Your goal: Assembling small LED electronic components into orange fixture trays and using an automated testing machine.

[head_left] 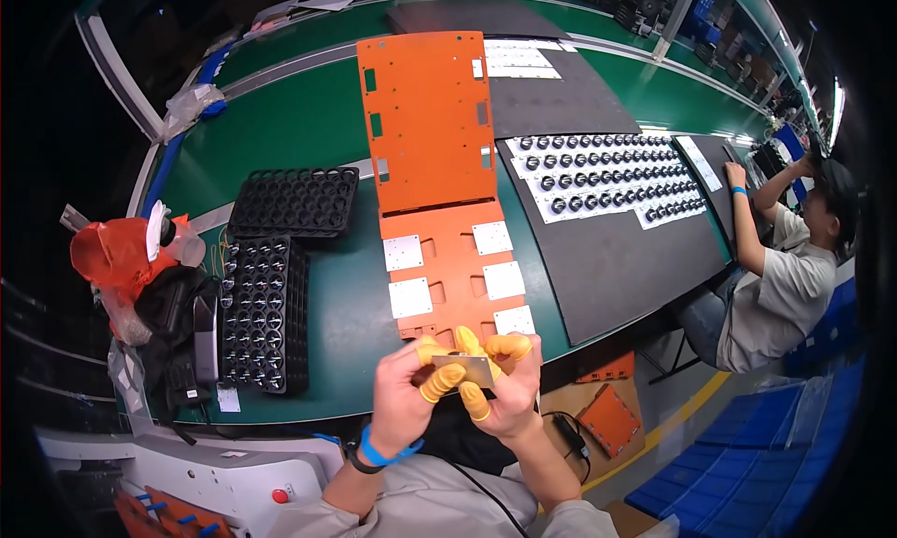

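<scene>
Head cam: from my remote seat I've got both hands nr the btm ctr of the view, up at the near edge of the green table (341, 356). L hand (409, 393) has thumb & fingers closed in a pinch at the L side of a small flat metal plate (478, 371); R hand (512, 393) grips its R side, thumb & fingertips close tog., other fingers curled. Yellow finger cots (441, 382) on both. Plate's held tilted, just in front of the orange fixture (448, 248); can't tell from here what's on its far side.

Fixture lies flat w/ its orange panel (428, 127) standing up at the far end. I count 5 white plates (403, 252) showing on it: 2 on L, 3 on R; hands block some of the near end.

L of fixture: two black trays (301, 200), the nearer one w/ shiny round parts in its cells. Further L, orange bag (117, 258). R: dark mat (612, 290) w/ rows of black round parts (598, 176) on white plates. Co-worker (785, 267) sits far R, one hand at the mat's edge area. Orange boards (609, 421) on cardboard below, R of my view ctr.
</scene>
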Available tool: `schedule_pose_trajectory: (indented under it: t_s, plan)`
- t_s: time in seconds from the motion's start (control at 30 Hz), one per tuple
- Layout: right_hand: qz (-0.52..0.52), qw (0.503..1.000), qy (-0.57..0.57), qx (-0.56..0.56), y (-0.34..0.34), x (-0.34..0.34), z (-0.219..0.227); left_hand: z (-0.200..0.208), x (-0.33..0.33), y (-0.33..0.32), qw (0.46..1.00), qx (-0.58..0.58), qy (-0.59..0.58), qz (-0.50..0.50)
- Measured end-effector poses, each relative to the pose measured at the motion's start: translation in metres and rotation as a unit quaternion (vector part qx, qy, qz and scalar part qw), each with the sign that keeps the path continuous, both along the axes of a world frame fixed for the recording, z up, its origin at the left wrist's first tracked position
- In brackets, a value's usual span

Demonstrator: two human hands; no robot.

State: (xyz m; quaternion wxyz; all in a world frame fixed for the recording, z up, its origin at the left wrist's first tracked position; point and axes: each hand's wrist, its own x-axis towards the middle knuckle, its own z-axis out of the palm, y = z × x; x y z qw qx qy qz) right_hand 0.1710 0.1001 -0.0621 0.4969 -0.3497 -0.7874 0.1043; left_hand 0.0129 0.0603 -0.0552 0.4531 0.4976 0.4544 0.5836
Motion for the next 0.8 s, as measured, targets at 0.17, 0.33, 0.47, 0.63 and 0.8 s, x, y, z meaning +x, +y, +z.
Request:
schedule_pose_trajectory:
  t_s: [0.17,0.33,0.47,0.63,0.8]
  plan:
    - [-0.048,0.996,0.070,-0.024,0.014,0.020,-0.004,0.013,-0.046,0.010,0.958,-0.039,0.222,0.178]
    - [-0.087,0.988,0.127,-0.028,0.022,0.030,-0.008,0.002,-0.072,0.006,0.937,-0.144,0.296,0.116]
    - [-0.071,0.990,0.110,-0.057,0.020,0.025,-0.011,-0.007,-0.070,0.004,0.948,-0.176,0.256,0.071]
    - [-0.055,0.992,0.101,-0.054,0.020,0.018,-0.012,-0.008,-0.060,0.008,0.955,-0.187,0.225,0.049]
    - [-0.034,0.995,0.086,-0.036,0.029,0.007,-0.002,-0.003,-0.046,0.014,0.936,-0.194,0.287,0.062]
